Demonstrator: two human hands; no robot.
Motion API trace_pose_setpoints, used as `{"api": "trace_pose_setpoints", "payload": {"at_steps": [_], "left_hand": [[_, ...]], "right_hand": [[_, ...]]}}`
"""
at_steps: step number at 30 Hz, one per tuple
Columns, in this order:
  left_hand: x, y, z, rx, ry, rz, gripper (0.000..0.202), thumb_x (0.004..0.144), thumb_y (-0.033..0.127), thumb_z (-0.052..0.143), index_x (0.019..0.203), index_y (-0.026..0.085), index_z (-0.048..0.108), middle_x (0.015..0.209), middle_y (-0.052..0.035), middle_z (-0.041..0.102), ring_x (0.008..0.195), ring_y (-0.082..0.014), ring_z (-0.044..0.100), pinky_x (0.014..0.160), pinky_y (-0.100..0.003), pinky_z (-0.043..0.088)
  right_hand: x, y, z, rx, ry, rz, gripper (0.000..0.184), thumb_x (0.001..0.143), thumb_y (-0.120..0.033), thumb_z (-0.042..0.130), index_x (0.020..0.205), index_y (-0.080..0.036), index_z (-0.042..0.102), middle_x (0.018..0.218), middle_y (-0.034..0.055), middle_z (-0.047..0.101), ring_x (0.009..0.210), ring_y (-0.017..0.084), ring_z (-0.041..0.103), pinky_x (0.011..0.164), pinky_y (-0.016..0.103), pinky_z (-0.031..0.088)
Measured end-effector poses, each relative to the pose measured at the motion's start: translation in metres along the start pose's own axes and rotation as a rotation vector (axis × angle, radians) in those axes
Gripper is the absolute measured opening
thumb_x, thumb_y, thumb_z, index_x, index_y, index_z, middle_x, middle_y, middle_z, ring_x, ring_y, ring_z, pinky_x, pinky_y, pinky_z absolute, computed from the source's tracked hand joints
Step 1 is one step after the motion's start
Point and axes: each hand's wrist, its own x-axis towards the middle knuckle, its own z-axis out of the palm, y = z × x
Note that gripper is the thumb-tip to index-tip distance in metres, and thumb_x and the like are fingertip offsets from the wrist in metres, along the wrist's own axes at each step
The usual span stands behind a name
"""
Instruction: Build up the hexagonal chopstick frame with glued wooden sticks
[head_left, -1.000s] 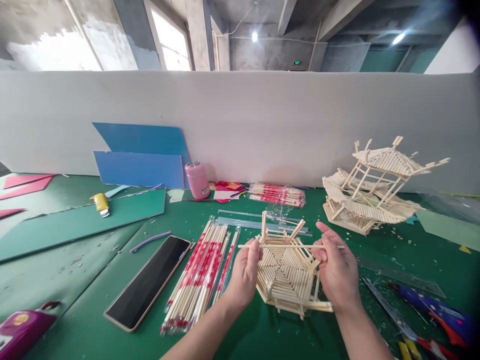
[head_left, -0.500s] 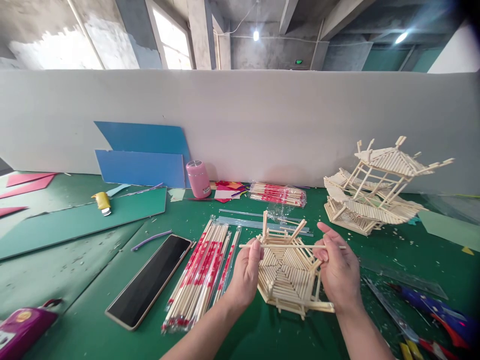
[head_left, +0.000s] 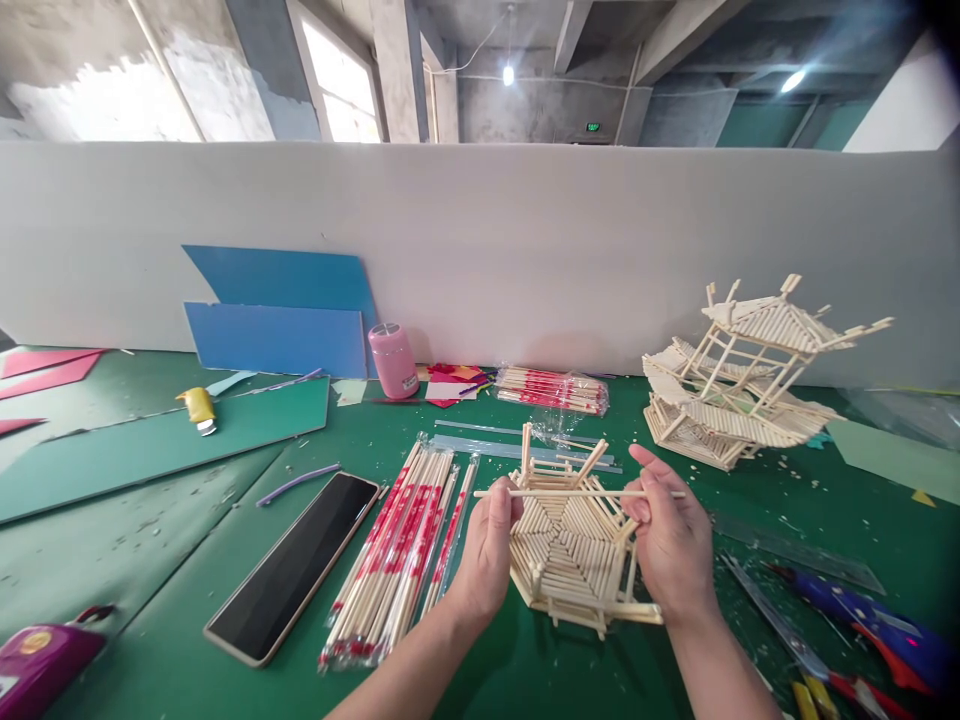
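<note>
A thin wooden stick [head_left: 574,493] is held level between my two hands. My left hand [head_left: 491,540] pinches it near its left end, and my right hand [head_left: 669,530] pinches it near the right end. Below and behind the stick lies a six-sided frame [head_left: 559,560] built of pale sticks, its top filled with rings of short pieces and a few sticks jutting from its corners. Whether my hands touch this frame I cannot tell. Plastic-wrapped bundles of sticks [head_left: 394,560] with red markings lie left of my left hand.
A stick pagoda model [head_left: 757,370] stands at the back right. Scissors [head_left: 780,615] and a blue glue gun [head_left: 855,610] lie at the right. A phone [head_left: 292,570] is on the left, a pink cup [head_left: 394,362] behind. Blue boards [head_left: 277,338] lean against the white partition [head_left: 480,250].
The view has shifted slightly, so everything sits a little further left. Both hands keep the stick in nearly the same position over the frame.
</note>
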Motion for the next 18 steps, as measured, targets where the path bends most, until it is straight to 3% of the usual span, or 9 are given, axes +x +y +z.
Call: {"api": "trace_pose_setpoints", "payload": {"at_steps": [18], "left_hand": [[0.0044, -0.0028, 0.0047, 0.028, 0.099, -0.015, 0.038, 0.089, 0.042, 0.022, 0.058, 0.021, 0.028, 0.058, 0.0038, 0.028, 0.054, -0.0123, 0.026, 0.052, -0.026, 0.024]], "right_hand": [[0.0011, -0.0005, 0.0013, 0.015, -0.001, -0.021, 0.034, 0.072, -0.034, 0.06, 0.101, -0.016, 0.06, 0.048, -0.0083, 0.036, 0.044, 0.007, 0.029, 0.044, 0.022, 0.021]]}}
